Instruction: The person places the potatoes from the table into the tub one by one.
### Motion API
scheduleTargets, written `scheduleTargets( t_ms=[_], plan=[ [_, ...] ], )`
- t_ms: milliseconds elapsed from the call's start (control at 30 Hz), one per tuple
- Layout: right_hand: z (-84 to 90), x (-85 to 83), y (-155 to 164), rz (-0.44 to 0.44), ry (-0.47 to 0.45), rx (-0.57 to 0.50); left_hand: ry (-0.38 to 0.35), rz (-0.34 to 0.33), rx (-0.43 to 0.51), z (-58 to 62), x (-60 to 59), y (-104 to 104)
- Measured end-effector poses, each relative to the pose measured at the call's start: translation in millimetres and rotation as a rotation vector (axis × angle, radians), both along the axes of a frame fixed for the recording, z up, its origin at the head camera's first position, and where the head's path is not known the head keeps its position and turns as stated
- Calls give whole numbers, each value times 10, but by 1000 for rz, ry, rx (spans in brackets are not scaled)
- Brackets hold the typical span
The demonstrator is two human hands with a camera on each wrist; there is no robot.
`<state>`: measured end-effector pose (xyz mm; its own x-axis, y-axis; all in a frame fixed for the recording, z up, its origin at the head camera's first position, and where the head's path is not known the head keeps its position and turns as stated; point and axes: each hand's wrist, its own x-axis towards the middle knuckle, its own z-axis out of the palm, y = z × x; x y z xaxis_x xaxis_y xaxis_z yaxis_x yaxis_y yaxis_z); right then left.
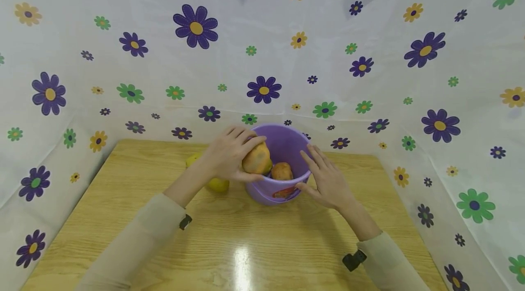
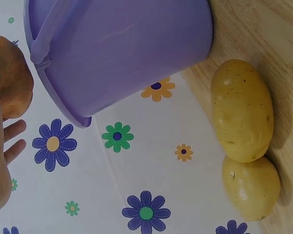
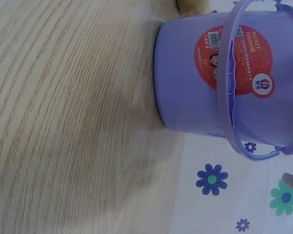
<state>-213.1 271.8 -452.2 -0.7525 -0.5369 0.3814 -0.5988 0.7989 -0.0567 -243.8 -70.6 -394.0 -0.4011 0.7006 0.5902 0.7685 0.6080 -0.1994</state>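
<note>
The left hand (image 1: 229, 154) has its fingers curled round a brownish potato (image 1: 256, 158) right over the rim of the purple bucket (image 1: 283, 145), where another potato (image 1: 281, 171) already lies, while the right hand (image 1: 328, 179) rests open and flat-fingered against the bucket's right side. If that bracing hand slips, I'd guess the light bucket could tip or skid on the glossy counter (image 1: 229, 241). Two yellow potatoes (image 2: 241, 109) lie close on its left near the back edge; open room is toward the person.

Left grip (image 1: 229, 154) curled, right grip (image 1: 326, 180) flat
</note>
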Motion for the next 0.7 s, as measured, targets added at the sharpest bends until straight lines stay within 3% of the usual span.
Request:
scheduleTargets(
  t_ms=[433, 700],
  plan=[
    [16, -1, 3, 0, -7, 0, 5, -12, -96, 106, -103, 129],
    [4, -4, 0, -4, -3, 4, -39, -15, -155, 86, -105, 195]
  ],
)
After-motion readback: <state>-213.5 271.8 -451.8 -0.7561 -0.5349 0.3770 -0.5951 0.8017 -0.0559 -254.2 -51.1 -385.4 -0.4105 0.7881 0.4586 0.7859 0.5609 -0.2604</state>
